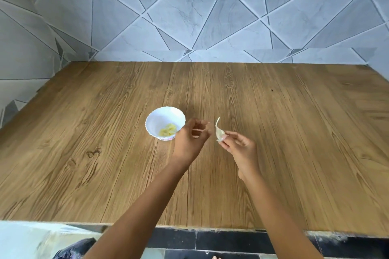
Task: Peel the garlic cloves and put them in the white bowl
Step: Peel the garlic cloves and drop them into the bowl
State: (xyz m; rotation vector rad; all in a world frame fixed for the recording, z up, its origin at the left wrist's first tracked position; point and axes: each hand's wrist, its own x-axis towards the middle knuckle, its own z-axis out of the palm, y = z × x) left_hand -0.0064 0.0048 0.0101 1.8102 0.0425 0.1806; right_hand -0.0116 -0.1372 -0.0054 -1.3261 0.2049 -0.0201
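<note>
Head view: one garlic clove [219, 131] — papery skin trailing upward — sits pinched in the right hand [240, 149] fingertips above the wooden table [294, 132]. Left hand [192, 139], fingers loosely curled and holding nothing, hovers beside one white bowl [160, 118] of yellowish peeled cloves [167, 129].

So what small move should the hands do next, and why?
Probably the left hand should come over to pinch the loose skin tip and pull it off. The right hand holds a garlic clove with papery skin on it, the left hand looks empty, and the white bowl holds only peeled cloves.
</note>
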